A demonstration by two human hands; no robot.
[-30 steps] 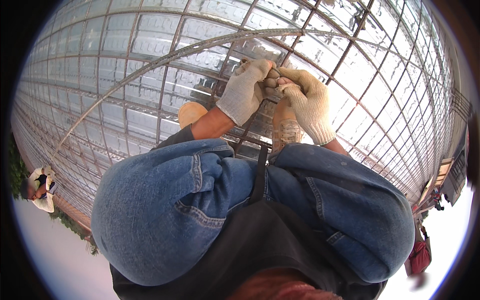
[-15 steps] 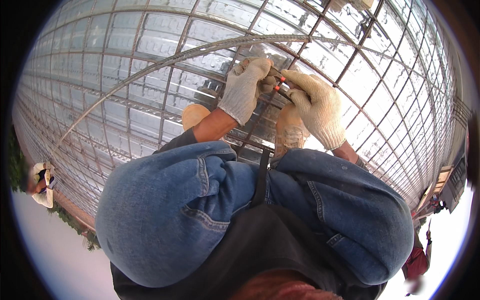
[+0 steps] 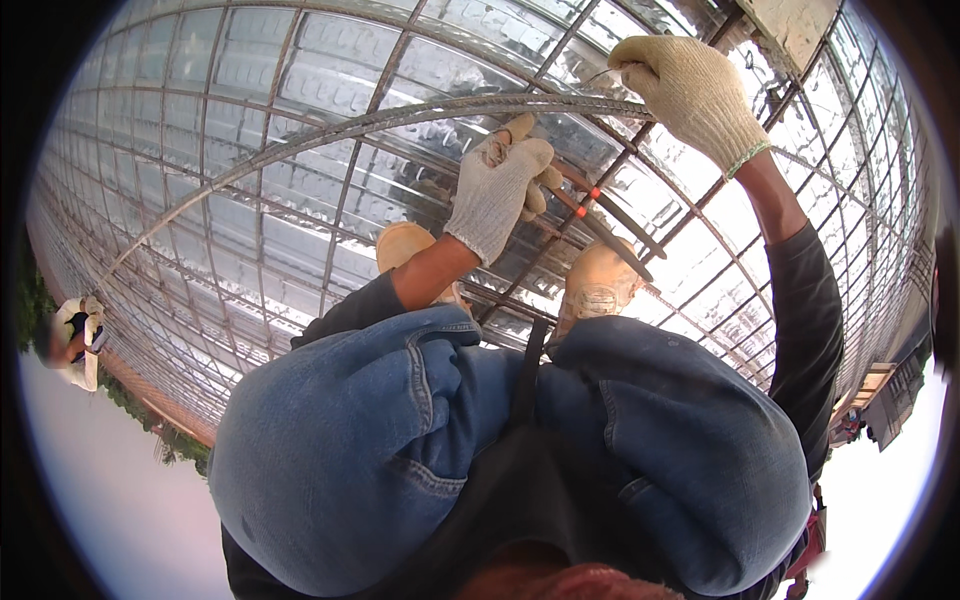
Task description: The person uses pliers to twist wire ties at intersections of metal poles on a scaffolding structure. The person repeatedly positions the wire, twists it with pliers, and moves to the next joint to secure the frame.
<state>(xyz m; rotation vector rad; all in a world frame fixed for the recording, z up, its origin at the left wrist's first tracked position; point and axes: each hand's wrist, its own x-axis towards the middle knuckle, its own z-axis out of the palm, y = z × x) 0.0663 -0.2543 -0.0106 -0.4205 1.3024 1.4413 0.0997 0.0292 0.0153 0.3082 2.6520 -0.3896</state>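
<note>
In my gloved left hand [image 3: 500,185], closed above the mesh, I grip a pair of pincers [image 3: 632,228]. Their two dark handles, each with an orange-red mark, stick out apart to the right over my boot; the head is hidden in the glove. My right hand [image 3: 695,100], also in a knit glove, is raised beyond it at the far right. Its fingers are pinched together, and what looks like a thin wire [image 3: 597,77] pokes out at their tips. A ribbed steel bar [image 3: 400,117] curves across the mesh and passes beneath that hand.
Crossing rebar [image 3: 345,190] forms a wide grid over shiny metal decking [image 3: 330,60]. My tan boots [image 3: 595,285] stand on it, between the bars. A flat pale board [image 3: 795,28] lies at the far right. Another person [image 3: 80,335] is at the left edge, and part of one [image 3: 812,545] shows lower right.
My right hand has let go of the pincers' handles and moved up and right, pinched. The pincers stay in my left hand, handles now bare and spread.
</note>
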